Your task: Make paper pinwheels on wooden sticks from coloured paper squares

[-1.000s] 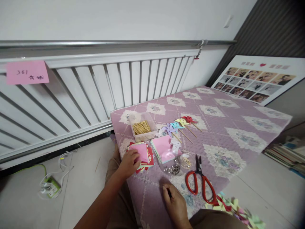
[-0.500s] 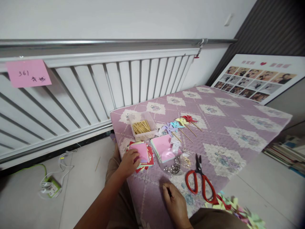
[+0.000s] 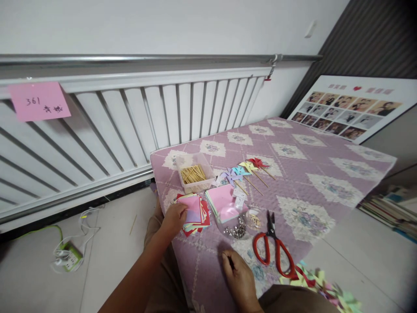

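Note:
My left hand (image 3: pixel 176 215) is closed at the left edge of a stack of square coloured papers (image 3: pixel 197 214), its fingertips pinching the top pink sheet (image 3: pixel 190 203). Part of that edge is hidden behind the fingers. My right hand (image 3: pixel 240 277) rests on the patterned cloth in a loose fist, with nothing visible in it. To its right lie red-handled scissors (image 3: pixel 272 243). Beyond it are a clear dish of small metal pieces (image 3: pixel 239 230), a round dish of short wooden pieces (image 3: pixel 254 219) and a second pink-topped paper stack (image 3: pixel 224 201).
A plastic box of thin sticks (image 3: pixel 194 174) stands behind the papers. Several paper pinwheels on sticks (image 3: pixel 240 171) lie beyond it. At the lower right is a pile of folded paper pinwheels (image 3: pixel 321 282). A white radiator (image 3: pixel 130 117) runs along the wall; a photo board (image 3: pixel 345 108) leans at right.
My left hand has drawn slightly left and its fingers have curled in at the edge of the pink paper. My right hand has stayed in place.

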